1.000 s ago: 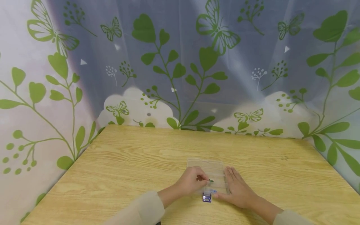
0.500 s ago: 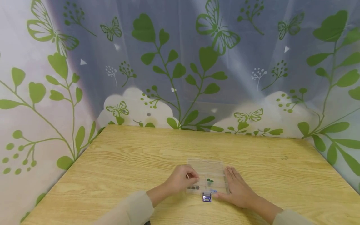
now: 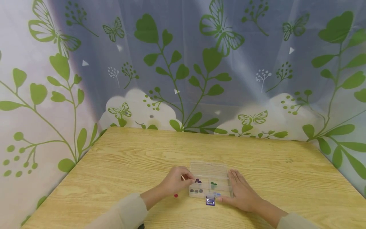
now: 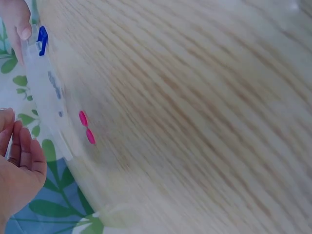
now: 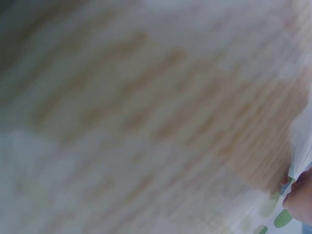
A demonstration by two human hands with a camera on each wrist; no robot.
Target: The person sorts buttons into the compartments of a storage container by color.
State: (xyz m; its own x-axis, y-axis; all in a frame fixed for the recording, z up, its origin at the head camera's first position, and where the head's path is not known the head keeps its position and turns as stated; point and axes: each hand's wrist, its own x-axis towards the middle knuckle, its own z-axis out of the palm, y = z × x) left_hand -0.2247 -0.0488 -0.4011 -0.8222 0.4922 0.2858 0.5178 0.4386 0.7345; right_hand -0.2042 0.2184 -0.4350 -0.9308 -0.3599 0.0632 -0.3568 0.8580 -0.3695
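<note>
A small clear plastic box (image 3: 208, 164) lies open on the wooden table, its blue latch (image 3: 210, 201) hanging at the front. Purple beads (image 3: 198, 181), grey-looking beads (image 3: 196, 191), green beads (image 3: 213, 183) and light blue beads (image 3: 217, 194) sit in separate compartments. My left hand (image 3: 177, 180) is at the box's left side, fingers loosely curled, thumb and index tips close beside the purple beads. Nothing shows between those fingertips. My right hand (image 3: 244, 194) rests along the box's right side, fingers straight, thumb near the front edge. Two pink-red beads (image 4: 87, 127) lie on the table by the box.
The wooden table (image 3: 137, 152) runs back to a curtain (image 3: 183, 63) printed with green leaves and butterflies. A faint small mark or cluster (image 3: 289, 161) shows on the table at the right. A dark object's edge (image 3: 141, 226) peeks out under the left sleeve.
My left hand has moved left from over the middle of the box to its left edge, uncovering the purple and grey-looking beads and a red bead on the table. The right hand stays put.
</note>
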